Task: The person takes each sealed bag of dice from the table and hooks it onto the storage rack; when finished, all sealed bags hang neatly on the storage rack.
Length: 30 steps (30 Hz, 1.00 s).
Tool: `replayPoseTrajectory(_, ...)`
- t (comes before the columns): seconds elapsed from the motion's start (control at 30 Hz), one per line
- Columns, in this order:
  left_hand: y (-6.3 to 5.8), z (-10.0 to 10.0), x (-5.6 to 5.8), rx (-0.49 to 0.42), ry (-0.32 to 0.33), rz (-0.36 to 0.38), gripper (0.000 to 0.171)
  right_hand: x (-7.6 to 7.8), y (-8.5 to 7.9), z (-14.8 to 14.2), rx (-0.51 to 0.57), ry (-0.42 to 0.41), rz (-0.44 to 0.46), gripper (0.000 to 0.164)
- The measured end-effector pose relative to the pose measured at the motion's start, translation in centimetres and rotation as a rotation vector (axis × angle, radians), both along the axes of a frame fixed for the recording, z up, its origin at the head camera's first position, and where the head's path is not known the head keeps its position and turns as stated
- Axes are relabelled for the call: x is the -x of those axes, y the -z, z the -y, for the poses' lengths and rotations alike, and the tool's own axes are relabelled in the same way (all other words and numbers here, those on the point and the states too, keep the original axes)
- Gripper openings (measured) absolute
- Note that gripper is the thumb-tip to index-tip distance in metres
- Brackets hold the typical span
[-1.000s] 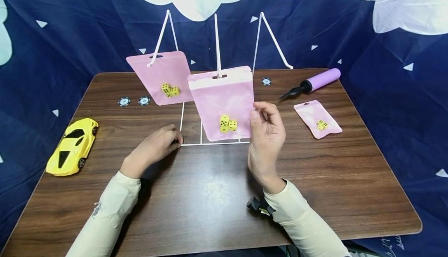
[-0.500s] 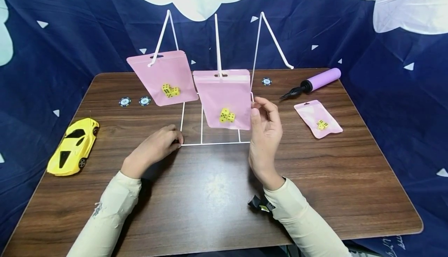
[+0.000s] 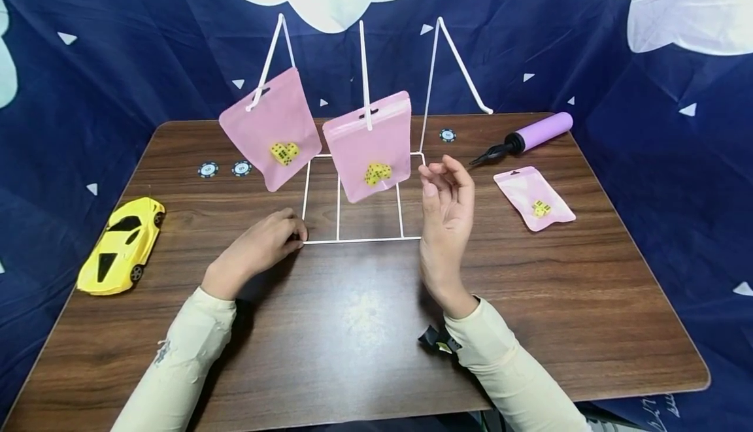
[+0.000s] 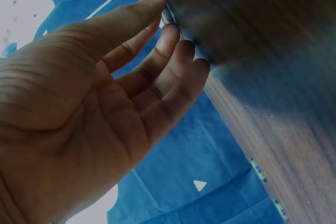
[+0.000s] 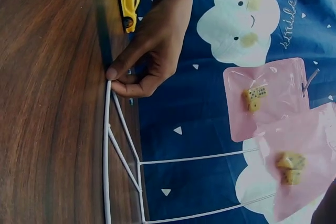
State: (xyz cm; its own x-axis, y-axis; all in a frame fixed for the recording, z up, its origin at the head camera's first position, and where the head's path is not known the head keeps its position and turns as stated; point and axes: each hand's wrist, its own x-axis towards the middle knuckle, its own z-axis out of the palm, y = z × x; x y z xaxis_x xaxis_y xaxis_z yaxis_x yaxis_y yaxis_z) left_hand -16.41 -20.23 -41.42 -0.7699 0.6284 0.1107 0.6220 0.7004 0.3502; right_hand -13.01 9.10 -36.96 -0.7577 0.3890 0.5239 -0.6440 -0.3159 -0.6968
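Note:
A white wire display rack [image 3: 367,240] stands on the table with hooked arms rising at the back. My left hand [image 3: 255,252] pinches its front left base corner; the right wrist view shows thumb and fingertips on that corner. One pink zip pouch [image 3: 265,121] with yellow dice inside hangs tilted on the left hook. A second pink pouch [image 3: 348,148], also holding yellow dice, hangs from the middle hook by its slot. My right hand [image 3: 448,229] is just right of this pouch, apart from it, fingers loosely bent and holding nothing. The right hook [image 3: 467,76] carries no pouch.
Another pink pouch with dice [image 3: 520,193] lies on the table at right, near a purple hand pump [image 3: 541,132]. A yellow toy car [image 3: 120,249] sits at far left. Poker chips [image 3: 208,170] lie left of the rack and one chip [image 3: 448,135] behind it.
My right hand has let go of the middle pouch, which now hangs on its hook and has swung back and tilted. The left pouch has tilted too. My left hand stays put.

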Motion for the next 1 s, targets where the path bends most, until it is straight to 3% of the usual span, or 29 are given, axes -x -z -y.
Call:
replayPoseTrajectory(0.23,0.0,0.1,0.4,0.001,-0.007,0.012,0.017,1.2,0.1,-1.3,0.006,-0.011,0.057,0.038)
replayPoseTrajectory(0.53,0.1,-0.1,0.3,0.013,-0.020,0.029,0.017,3.3,1.3,-6.9,0.070,0.024,0.295,0.032)
replayPoseTrajectory(1.0,-0.1,-0.3,0.1,0.010,-0.030,0.022,0.016,4.9,1.8,-14.4,0.107,0.140,0.349,0.022)
